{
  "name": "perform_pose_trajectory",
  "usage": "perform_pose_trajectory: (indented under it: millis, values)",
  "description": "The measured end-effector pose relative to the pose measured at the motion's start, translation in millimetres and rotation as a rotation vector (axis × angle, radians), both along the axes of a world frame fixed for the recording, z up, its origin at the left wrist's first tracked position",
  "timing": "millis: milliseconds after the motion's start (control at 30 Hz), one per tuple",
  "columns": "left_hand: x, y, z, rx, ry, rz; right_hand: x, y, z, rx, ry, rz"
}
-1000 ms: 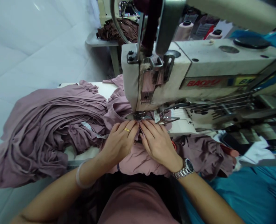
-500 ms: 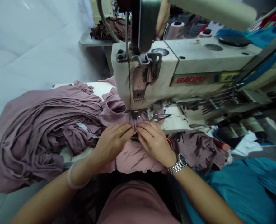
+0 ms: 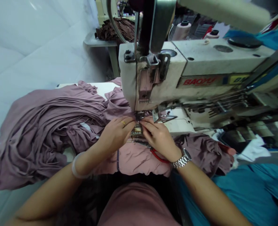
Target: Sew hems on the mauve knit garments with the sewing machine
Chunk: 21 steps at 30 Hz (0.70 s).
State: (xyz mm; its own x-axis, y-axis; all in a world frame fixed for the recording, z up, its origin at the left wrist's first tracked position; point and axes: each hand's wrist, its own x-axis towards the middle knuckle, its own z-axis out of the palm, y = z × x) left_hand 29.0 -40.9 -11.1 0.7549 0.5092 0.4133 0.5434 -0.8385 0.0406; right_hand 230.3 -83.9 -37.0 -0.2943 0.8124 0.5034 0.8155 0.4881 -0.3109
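Mauve fabric [image 3: 120, 103] runs under the presser foot [image 3: 139, 115] of a white sewing machine [image 3: 153, 78]. My left hand [image 3: 117, 130], with a gold ring, pinches the fabric's near edge just left of the foot. Close on the other side, my right hand [image 3: 159, 135] has its fingertips closed on the same edge. Fingers and foot hide most of the gripped cloth. A red-handled tool [image 3: 159, 156] shows partly under my right hand. Pink cloth [image 3: 139, 160] covers the table's front edge below both hands.
Piled mauve pieces [image 3: 54, 125] spread across the left side. Dark mauve cloth [image 3: 202, 150] lies right of my hand, and teal fabric [image 3: 254, 191] fills the lower right. A wire guide [image 3: 165, 118] juts beside the foot. Thread cones [image 3: 182, 30] stand behind the machine.
Both hands have slid forward, closer to the presser foot, with the fabric edge. The metal plate before the foot and more of the red handle now show. The view has shifted slightly.
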Motion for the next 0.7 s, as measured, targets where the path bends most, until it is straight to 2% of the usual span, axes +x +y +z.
perform_pose_trajectory:
  millis: [200,333,467,700]
  values:
    - [-6,0,-1.4,0.042,0.005,-0.045,4,1,-0.9,-0.021,0.015,0.019]
    - [-6,-6,-3.7,0.051,0.035,-0.02,-2,4,3.5,-0.015,0.008,-0.043]
    - [-5,-7,-4.4,0.058,0.048,-0.006,-9,10,7.8,0.054,-0.107,-0.086]
    - [3,-13,-8.9,0.055,0.091,0.094,-6,5,7.6,0.081,-0.134,-0.055]
